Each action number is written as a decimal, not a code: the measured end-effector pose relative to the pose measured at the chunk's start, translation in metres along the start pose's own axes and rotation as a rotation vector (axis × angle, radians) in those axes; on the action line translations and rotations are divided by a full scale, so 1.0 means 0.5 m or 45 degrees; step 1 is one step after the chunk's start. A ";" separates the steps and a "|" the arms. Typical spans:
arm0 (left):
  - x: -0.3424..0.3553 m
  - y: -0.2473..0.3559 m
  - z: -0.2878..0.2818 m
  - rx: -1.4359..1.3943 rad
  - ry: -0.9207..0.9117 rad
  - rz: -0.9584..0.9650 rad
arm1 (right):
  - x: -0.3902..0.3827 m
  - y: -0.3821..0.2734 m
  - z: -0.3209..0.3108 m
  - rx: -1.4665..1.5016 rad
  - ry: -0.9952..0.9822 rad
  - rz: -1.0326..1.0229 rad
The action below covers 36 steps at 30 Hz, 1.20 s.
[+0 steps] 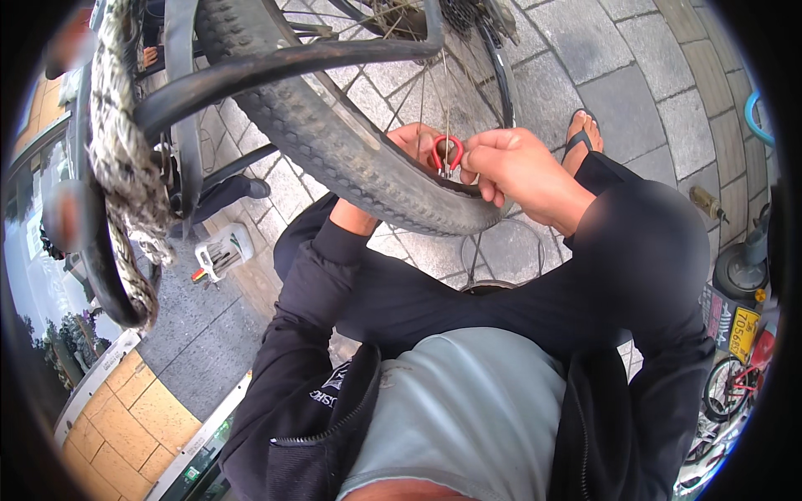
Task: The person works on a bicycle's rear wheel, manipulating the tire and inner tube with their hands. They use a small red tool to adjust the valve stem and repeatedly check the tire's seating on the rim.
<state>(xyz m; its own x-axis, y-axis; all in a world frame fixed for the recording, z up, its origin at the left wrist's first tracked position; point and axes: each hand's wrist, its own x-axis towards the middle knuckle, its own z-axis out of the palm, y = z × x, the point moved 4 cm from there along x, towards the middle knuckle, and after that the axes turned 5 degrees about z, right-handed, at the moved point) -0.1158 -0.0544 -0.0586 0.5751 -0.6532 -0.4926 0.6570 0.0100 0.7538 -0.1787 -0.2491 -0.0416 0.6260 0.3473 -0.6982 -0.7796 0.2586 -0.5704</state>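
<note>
A bicycle wheel with a knobby black tire [334, 159] stands in front of me. At its rim, a small red spoke wrench [447, 154] sits around a thin spoke, its metal end close to the rim. My right hand [526, 171] is closed, thumb and forefinger pinched at the wrench's right side. My left hand [409, 140] reaches behind the tire, fingers curled against the wrench's left side. The tire and rim hide much of that hand, so its hold is unclear.
A black tubular frame [284, 71] crosses above the wheel, with a frayed rope [125, 125] at left. A white tray of tools [224, 252] lies on the paving. A small bottle [707, 203] and a red bicycle [743, 376] are at right; another person's shoe [257, 187] shows at left.
</note>
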 end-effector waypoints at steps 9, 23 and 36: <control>0.001 0.004 0.036 0.138 0.219 -0.009 | -0.001 0.001 -0.001 -0.119 0.026 0.074; 0.007 -0.005 0.014 -0.206 0.156 0.034 | 0.004 -0.005 0.002 0.020 0.089 -0.064; -0.002 0.017 0.037 0.248 0.175 -0.048 | -0.014 -0.021 0.001 0.060 -0.070 -0.047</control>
<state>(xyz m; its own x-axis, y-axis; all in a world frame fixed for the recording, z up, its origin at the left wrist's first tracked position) -0.1198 -0.0675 -0.0438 0.6214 -0.5410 -0.5667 0.5809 -0.1674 0.7966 -0.1749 -0.2539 -0.0305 0.6536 0.3851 -0.6516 -0.7567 0.3136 -0.5737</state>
